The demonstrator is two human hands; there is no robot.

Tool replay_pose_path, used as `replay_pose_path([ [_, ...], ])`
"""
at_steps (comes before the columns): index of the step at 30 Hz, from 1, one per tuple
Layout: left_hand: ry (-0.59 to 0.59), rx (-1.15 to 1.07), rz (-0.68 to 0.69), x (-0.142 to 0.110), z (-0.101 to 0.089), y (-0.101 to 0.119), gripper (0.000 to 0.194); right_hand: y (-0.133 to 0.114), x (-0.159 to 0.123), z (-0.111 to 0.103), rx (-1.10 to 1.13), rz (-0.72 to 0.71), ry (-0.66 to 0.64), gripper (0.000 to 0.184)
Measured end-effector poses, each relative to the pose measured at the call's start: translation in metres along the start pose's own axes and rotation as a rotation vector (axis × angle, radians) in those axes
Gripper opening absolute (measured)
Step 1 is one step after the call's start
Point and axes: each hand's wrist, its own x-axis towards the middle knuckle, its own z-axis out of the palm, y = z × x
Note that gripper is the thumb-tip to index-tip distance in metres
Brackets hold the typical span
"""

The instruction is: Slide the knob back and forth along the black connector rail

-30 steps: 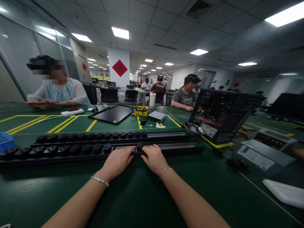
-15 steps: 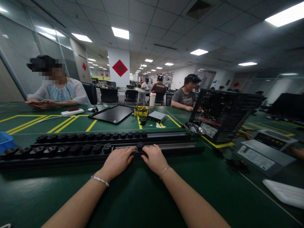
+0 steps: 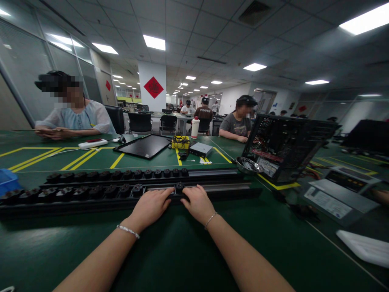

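Observation:
Two long black power tracks [image 3: 209,195] lie side by side across the bench in front of me. Round black plug-in sockets [image 3: 80,192] fill the left stretch of both. One lone socket [image 3: 179,187] sits on the nearer track, between my hands. My left hand [image 3: 153,207] grips the track just left of it, thumb on the front side and fingers over the top. From the right, my right hand [image 3: 197,202] has thumb and forefinger closed at the socket's edge. The fingers partly hide the contact there.
Beyond the tracks lie a flat black screen panel [image 3: 144,146], a yellow box of cables [image 3: 180,142] and a metal drive [image 3: 200,149]. To the right are a metal bowl [image 3: 247,165], an open computer case [image 3: 285,146] and a power supply [image 3: 337,194]. Two people sit across the bench.

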Motion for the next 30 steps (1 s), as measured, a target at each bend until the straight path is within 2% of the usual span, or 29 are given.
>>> replay_pose_path([
  [30,0.002,-0.005,-0.003,0.0007,0.0031,-0.0019,0.042,0.0017,0.0007,0.0001,-0.004,-0.003,-0.003,0.013],
])
